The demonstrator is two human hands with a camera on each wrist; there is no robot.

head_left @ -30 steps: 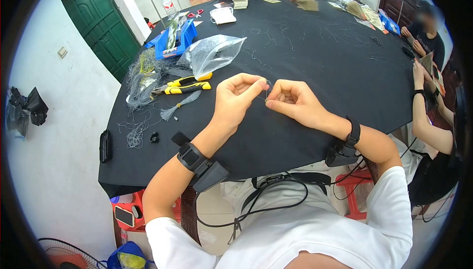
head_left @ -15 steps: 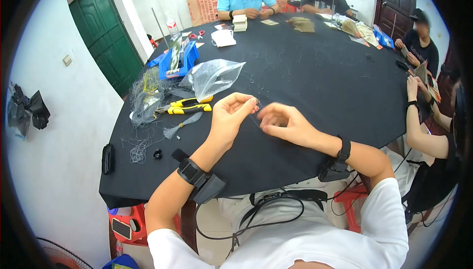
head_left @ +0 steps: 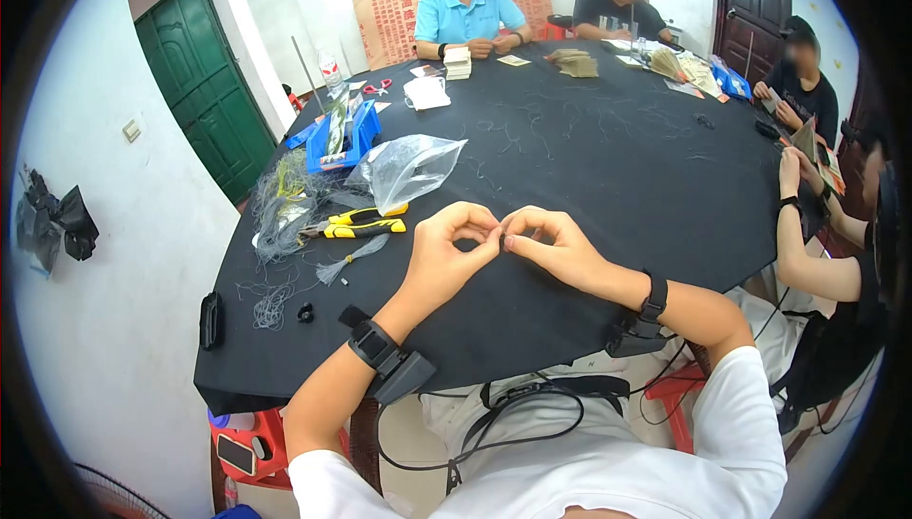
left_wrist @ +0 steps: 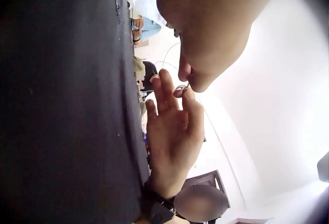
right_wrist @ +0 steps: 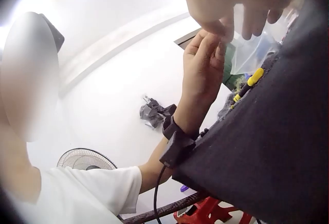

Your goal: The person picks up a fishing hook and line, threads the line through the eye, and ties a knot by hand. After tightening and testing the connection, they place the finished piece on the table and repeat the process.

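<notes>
My left hand [head_left: 448, 245] and right hand [head_left: 562, 251] meet fingertip to fingertip above the black-covered table [head_left: 532, 329]. The left thumb and forefinger pinch a thin line, and a small dark piece shows beside those fingertips. Part of the thin line [left_wrist: 165, 54] loops out past the hands in the left wrist view. Thumb and forefinger of the right hand also come together on the line, right at the left fingertips. The exact spot where they pinch is mostly hidden by the fingers.
Left of the hands lie yellow-black pliers [head_left: 366, 227], a tied bundle of grey strands [head_left: 351, 259], a tangle of line [head_left: 277, 201] and a clear plastic bag [head_left: 410, 169]. Behind is a blue bin [head_left: 353, 144]. Other people sit around the far and right sides.
The right hand moved off the left fingertips with its fingers in motion, then came back to meet them. The head view tilted up, bringing more of the people opposite into sight.
</notes>
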